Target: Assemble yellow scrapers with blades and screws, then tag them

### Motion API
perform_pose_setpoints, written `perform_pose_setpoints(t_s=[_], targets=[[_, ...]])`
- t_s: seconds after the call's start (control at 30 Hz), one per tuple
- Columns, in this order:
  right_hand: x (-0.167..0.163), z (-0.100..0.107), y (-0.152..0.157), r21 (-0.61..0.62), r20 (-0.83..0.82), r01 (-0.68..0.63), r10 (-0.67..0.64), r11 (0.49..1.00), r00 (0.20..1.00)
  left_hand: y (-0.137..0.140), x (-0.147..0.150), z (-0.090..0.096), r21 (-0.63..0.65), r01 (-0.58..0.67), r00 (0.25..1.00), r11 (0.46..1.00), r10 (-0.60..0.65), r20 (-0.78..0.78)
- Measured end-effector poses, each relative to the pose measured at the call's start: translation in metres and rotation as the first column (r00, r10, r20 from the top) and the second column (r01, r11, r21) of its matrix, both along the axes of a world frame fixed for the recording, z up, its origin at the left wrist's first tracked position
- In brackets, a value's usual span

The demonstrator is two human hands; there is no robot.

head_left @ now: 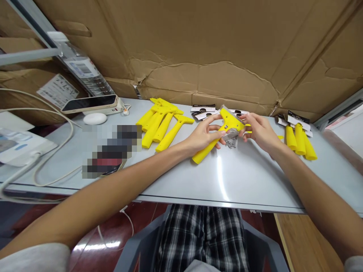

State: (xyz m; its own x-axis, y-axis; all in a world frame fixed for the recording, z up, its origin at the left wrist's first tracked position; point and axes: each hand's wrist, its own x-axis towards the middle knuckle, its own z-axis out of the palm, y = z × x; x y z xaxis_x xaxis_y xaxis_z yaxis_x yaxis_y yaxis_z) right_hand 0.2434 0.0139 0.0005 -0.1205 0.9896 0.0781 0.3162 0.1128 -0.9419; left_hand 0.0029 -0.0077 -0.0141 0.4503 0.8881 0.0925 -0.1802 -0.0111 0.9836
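A yellow scraper (231, 121) is held up over the table, tilted, its handle end pointing down towards me and its wide head away. My left hand (202, 133) is closed around it where the handle meets the head. At the right corner of the head, the fingers of my right hand (260, 132) pinch its edge; a thin metal blade shows along there. Beneath the scraper lies a small pile of screws (231, 143), partly covered by it. Left of my left hand, several yellow scraper handles (161, 122) lie heaped together.
Packaged blades (202, 109) lie at the back against the cardboard (204, 83). Several yellow scrapers (300, 139) with black-and-white cards rest at right. Leftwards are a phone (90, 102), a white oval case (95, 119), a water bottle (85, 70) and looping cables (70, 128).
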Motion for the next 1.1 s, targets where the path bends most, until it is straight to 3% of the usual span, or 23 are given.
perform_pose_setpoints(t_s=[0.07, 0.13, 0.23, 0.4, 0.6, 0.9, 0.97, 1.1], targets=[[0.008, 0.002, 0.003, 0.089, 0.276, 0.005, -0.029, 0.996, 0.961, -0.002, 0.004, 0.002, -0.016, -0.077, 0.997, 0.997, 0.077, -0.001], [0.015, 0.005, 0.005, 0.144, 0.565, -0.103, 0.004, 0.984, 0.825, -0.004, 0.006, 0.003, -0.046, -0.139, 0.990, 0.989, 0.140, 0.006], [0.021, 0.006, 0.005, 0.103, 0.733, -0.250, 0.097, 0.963, 0.673, -0.005, 0.007, 0.005, -0.083, -0.187, 0.982, 0.979, 0.189, 0.013], [0.020, -0.004, 0.009, 0.095, 0.759, -0.269, 0.105, 0.958, 0.643, -0.005, 0.007, 0.004, -0.082, -0.191, 0.981, 0.978, 0.193, 0.021], [0.020, -0.015, 0.012, 0.169, 0.738, -0.279, 0.067, 0.945, 0.672, -0.004, 0.006, 0.003, -0.065, -0.172, 0.984, 0.983, 0.174, 0.024], [0.025, -0.008, 0.010, 0.157, 0.823, -0.262, 0.020, 0.952, 0.568, -0.005, 0.005, -0.001, 0.067, -0.134, 0.990, 0.989, 0.136, -0.033], [0.028, -0.003, 0.011, 0.188, 0.797, -0.257, 0.005, 0.948, 0.604, -0.005, 0.005, -0.002, 0.083, -0.127, 0.990, 0.988, 0.131, -0.046], [0.029, 0.007, 0.008, 0.417, 0.538, -0.129, -0.130, 0.900, 0.833, -0.006, 0.004, -0.003, 0.005, -0.026, 0.999, 1.000, 0.027, -0.037]])
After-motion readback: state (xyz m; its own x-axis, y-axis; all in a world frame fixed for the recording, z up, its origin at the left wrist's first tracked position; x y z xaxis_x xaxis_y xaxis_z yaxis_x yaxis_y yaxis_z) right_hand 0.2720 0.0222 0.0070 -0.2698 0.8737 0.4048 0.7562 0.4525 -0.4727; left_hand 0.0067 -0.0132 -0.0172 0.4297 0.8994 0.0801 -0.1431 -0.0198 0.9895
